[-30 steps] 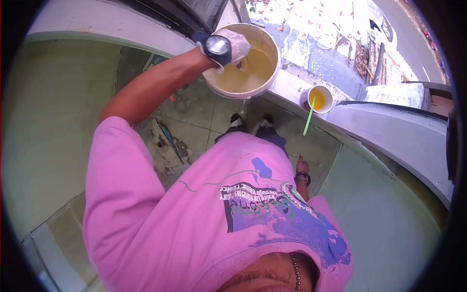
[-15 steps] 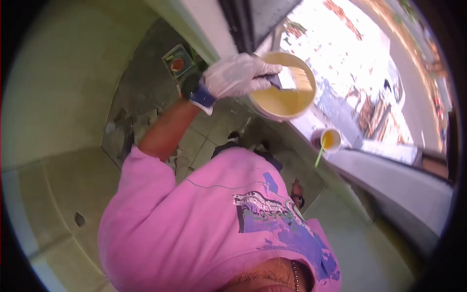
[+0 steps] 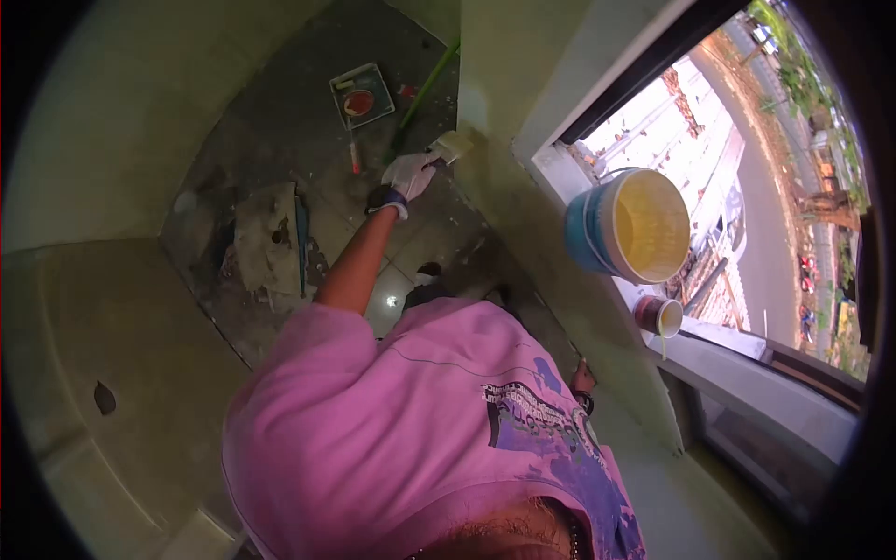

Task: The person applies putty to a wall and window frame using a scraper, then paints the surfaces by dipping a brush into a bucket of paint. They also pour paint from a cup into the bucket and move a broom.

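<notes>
My left hand, in a white glove, reaches forward and low, closed around the handle of a wide flat paintbrush. The pale bristles are at the greenish wall below the window, and seem to touch it. My right hand hangs beside my pink shirt; it is bare, small in view, with a dark band at the wrist, and its fingers are not clear. On the window sill stands a blue and white paint bucket with yellowish paint inside. Beside it is a small cup with a light green stick.
A paint tray with a reddish round thing lies on the floor ahead, near a red-handled tool and a green pole. A stained board lies at the left. Outside the window are a roof and a road.
My left hand has taken the paintbrush out of the bucket and moved it left, down to the wall. The view has shifted, so the bucket and cup appear farther right and lower.
</notes>
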The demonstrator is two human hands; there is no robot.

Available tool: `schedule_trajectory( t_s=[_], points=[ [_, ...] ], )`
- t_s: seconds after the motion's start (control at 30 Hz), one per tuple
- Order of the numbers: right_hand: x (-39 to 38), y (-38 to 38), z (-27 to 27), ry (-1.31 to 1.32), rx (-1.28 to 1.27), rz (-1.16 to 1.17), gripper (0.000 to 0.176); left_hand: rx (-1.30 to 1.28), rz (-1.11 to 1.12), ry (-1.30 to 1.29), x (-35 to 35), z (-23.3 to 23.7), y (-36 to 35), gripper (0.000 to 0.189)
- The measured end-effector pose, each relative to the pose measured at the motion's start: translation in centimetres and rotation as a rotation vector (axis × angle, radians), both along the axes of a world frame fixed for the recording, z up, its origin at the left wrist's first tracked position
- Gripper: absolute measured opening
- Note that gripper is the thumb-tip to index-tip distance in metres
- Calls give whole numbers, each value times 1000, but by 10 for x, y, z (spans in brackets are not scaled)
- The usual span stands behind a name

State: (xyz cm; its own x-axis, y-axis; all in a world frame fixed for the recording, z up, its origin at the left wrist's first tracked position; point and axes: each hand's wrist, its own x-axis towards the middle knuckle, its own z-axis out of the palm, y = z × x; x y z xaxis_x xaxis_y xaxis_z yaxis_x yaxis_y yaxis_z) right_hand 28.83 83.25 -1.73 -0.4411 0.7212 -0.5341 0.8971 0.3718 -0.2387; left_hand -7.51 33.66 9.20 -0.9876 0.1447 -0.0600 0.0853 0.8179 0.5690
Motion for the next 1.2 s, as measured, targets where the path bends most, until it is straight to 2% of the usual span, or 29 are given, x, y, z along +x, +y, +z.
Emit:
schedule_trajectory(
  t_s=[0.07, 0.13, 0.17, 0.27, 0.3, 0.33, 0.4, 0.5, 0.53, 0.57, 0.6, 0.63, 0.7, 0.77, 0.8, 0.87, 0.93, 1.0, 1.03, 1.07, 1.13, 1.2],
  points=[
    [13, -27, 11, 57, 24, 63, 66, -33, -52, 18, -33, -51, -19, 29],
    [40, -51, -1, 52, 143, 65, 66, -108, -97, -49, -60, -52, -20, 31],
    [37, -74, 29, 27, -33, -4, 68, -77, -114, -49, -71, -52, -17, 31],
    [88, -100, 2, -48, -6, -71, 69, 6, -208, 49, -110, -77, -15, 31],
    [114, -104, -23, -89, 38, -136, 71, -26, -171, 58, -110, -46, -10, 30],
    [124, -119, -20, -137, 2, -69, 73, -6, -130, -6, -111, -18, -7, 31],
    [158, -134, -43, -116, 53, -50, 72, 90, -168, 100, -116, 5, -14, 33],
    [169, -154, -35, -120, -84, -40, 71, 307, -169, 343, -85, 78, -30, 35],
    [172, -162, -36, -158, -35, -81, 69, 406, -164, 429, -82, 75, -32, 37],
    [174, -167, -37, -168, 1, -91, 68, 450, -129, 403, -80, 69, -30, 37],
    [169, -173, -33, -179, 38, -101, 66, 495, -93, 375, -80, 59, -25, 38],
    [166, -173, -27, -137, 29, -113, 65, 527, -89, 421, -88, 22, -20, 38],
    [139, -186, 26, -52, 9, -142, 63, 254, -44, 34, -91, -23, -8, 35],
    [130, -188, 52, -81, 51, -135, 62, 11, -19, -190, -105, -103, 2, 35],
    [131, -188, 57, -97, 71, -130, 62, 24, -64, -146, -107, -139, 1, 35],
    [143, -185, 57, -66, 124, -134, 62, -6, -40, -101, -110, -142, 3, 31],
    [149, -187, 61, -107, 161, -147, 62, 79, -95, -101, -121, -87, 4, 27],
    [137, -196, 72, -169, 91, -169, 62, 51, -120, 79, -129, -23, 0, 22],
    [141, -196, 65, -177, 89, -165, 62, 208, -126, 200, -118, 18, -7, 23],
    [144, -194, 58, -184, 88, -160, 62, 222, -116, 147, -102, 70, -13, 27],
    [136, -200, 53, -204, 77, -170, 61, 442, -139, 406, -87, 71, -16, 31],
    [132, -202, 48, -214, 62, -164, 60, 451, -83, 284, -77, 48, -7, 34]
  ],
)
